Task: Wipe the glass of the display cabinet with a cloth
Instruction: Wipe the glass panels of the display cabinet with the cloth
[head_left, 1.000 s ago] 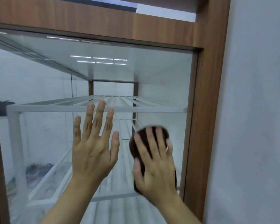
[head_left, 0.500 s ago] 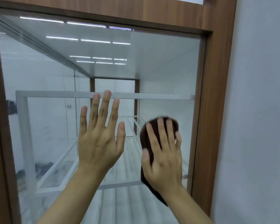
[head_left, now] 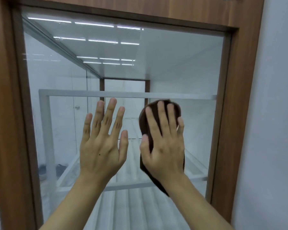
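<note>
The glass pane of the display cabinet fills the view, set in a brown wooden frame. My right hand lies flat with its fingers spread, pressing a dark brown cloth against the glass at centre right. The cloth shows above the fingertips, left of the thumb and below the wrist; the rest is hidden under the palm. My left hand is raised beside it, open with fingers apart, at the glass with nothing in it.
Inside the cabinet a white metal rack with slatted shelves runs back. Ceiling lights reflect in the upper glass. A pale wall borders the frame on the right. The left frame post stands close by.
The view has shifted so more of the upper glass and left frame shows. My right hand and the cloth have slid a little upward on the glass, the left hand rising alongside.
</note>
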Motion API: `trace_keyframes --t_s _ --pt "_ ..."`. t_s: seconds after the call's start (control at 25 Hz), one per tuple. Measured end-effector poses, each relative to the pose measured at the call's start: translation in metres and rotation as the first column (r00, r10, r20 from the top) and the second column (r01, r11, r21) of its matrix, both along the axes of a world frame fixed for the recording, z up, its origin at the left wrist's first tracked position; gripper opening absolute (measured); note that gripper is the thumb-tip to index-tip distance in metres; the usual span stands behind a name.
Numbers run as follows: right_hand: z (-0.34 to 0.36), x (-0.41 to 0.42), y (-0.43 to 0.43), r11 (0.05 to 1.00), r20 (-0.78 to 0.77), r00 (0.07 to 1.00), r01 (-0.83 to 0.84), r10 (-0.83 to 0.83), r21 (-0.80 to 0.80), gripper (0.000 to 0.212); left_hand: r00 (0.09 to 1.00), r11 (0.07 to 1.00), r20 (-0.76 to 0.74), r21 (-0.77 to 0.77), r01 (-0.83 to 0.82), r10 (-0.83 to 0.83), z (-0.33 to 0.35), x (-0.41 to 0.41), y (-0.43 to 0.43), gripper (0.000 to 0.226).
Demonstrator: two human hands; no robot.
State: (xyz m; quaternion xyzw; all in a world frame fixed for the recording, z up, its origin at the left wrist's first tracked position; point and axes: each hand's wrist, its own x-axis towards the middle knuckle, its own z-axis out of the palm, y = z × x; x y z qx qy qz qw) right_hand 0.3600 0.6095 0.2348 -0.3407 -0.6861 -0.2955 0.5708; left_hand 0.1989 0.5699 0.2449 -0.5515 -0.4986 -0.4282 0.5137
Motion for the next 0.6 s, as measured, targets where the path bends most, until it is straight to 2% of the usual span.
trace_keyframes --t_s 0.08,0.12,0.2,0.28,0.32,0.36,0.44,0.52,0.6 --pt "-0.046 0.006 -0.004 1.000 0.110 0.994 0.026 -0.025 -0.007 0.069 1.000 1.000 0.013 -0.007 0.010 -0.010 -0.002 -0.011 -0.004 0.056" --pt "-0.056 0.018 -0.001 0.999 0.087 0.995 0.045 -0.045 -0.006 0.068 1.000 1.000 0.013 -0.012 0.017 -0.017 -0.002 -0.017 -0.005 0.056" --pt "-0.043 0.041 0.011 0.996 -0.091 0.992 0.086 -0.089 -0.032 0.064 1.000 0.999 0.007 -0.022 0.025 -0.025 -0.003 -0.029 -0.009 0.056" --pt "0.004 0.045 0.017 0.993 -0.270 0.956 0.098 -0.112 -0.067 0.062 1.000 0.999 0.000 -0.033 0.026 -0.026 -0.003 -0.039 -0.012 0.056" --pt "0.030 0.034 0.015 0.994 -0.304 0.946 0.095 -0.108 -0.058 0.062 1.000 0.999 -0.004 -0.040 0.023 -0.024 -0.003 -0.044 -0.014 0.057" --pt "0.047 0.014 0.010 0.996 -0.291 0.952 0.083 -0.091 -0.038 0.062 1.000 0.999 -0.008 -0.046 0.014 -0.014 -0.002 -0.050 -0.016 0.057" --pt "0.046 -0.034 -0.007 0.999 -0.165 0.986 0.041 -0.039 0.011 0.065 1.000 0.999 -0.019 -0.046 -0.021 0.021 -0.001 -0.065 -0.021 0.057" --pt "-0.001 -0.074 -0.024 1.000 -0.005 1.000 0.016 -0.016 0.003 0.068 0.998 0.998 -0.024 -0.044 -0.050 0.049 -0.001 -0.080 -0.026 0.058" --pt "-0.062 -0.080 -0.032 0.999 0.097 0.995 0.040 -0.039 -0.010 0.072 0.998 0.997 -0.022 -0.041 -0.068 0.067 -0.003 -0.092 -0.031 0.058"
